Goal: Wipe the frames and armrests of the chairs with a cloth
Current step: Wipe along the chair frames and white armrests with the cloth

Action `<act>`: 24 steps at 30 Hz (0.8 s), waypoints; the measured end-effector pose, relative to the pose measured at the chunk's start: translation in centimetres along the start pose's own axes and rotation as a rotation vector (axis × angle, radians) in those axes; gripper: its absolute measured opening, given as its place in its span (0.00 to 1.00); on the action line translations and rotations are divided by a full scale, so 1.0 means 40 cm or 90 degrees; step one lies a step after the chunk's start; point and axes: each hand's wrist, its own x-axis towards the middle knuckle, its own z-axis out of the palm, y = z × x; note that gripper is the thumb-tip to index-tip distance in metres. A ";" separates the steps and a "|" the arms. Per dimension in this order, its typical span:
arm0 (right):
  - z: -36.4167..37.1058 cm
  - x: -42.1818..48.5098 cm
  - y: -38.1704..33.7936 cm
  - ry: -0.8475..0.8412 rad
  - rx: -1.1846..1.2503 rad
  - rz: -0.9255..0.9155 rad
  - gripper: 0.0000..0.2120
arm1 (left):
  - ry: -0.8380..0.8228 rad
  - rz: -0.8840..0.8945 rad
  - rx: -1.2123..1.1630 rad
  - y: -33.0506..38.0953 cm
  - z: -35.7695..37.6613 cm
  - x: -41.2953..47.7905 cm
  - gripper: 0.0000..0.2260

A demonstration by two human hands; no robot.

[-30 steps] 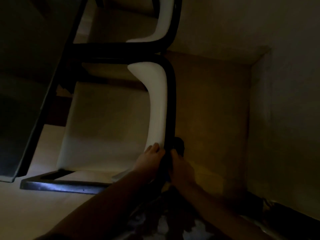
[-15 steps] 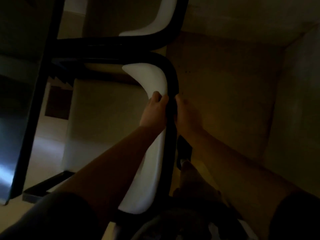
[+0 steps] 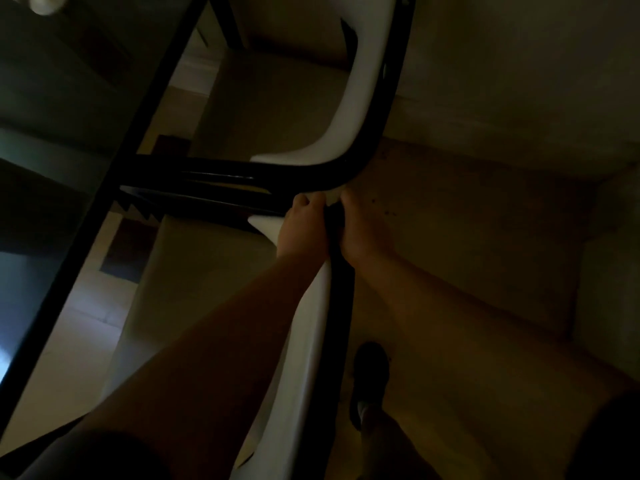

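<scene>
The near chair's white armrest (image 3: 304,341) runs up the middle of the view, edged on its right by the black frame tube (image 3: 341,323). Both hands sit at its far end, just short of the corner where the tube bends left. The left hand (image 3: 299,226) has its grip curled over the armrest's top; the right hand (image 3: 360,230) has its grip wrapped on the tube's outer side. A dark strip between them (image 3: 333,220) may be the cloth, but in this dim light I cannot tell it from the tube.

No writing or label can be read anywhere. The second chair's armrest (image 3: 356,98) and frame (image 3: 384,109) lie just beyond, cut off at the top edge. A dark counter edge (image 3: 104,209) slants across the left. A dark shoe (image 3: 370,379) stands on the floor (image 3: 485,254) right of the tube.

Half a second ago the hands were midway along the armrest; a second ago, at its near end.
</scene>
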 end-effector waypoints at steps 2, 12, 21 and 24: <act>-0.015 -0.004 -0.005 -0.039 0.011 0.023 0.15 | -0.057 -0.012 0.031 -0.005 -0.010 -0.020 0.10; -0.191 -0.408 -0.050 -0.155 0.068 -0.072 0.11 | -0.178 0.174 0.199 0.014 -0.129 -0.353 0.26; -0.195 -0.728 -0.057 -0.079 -0.016 -0.090 0.17 | -0.154 0.210 0.184 0.007 -0.157 -0.618 0.19; -0.195 -0.735 -0.011 -0.101 -0.013 -0.061 0.23 | -0.151 0.197 0.172 0.033 -0.129 -0.639 0.17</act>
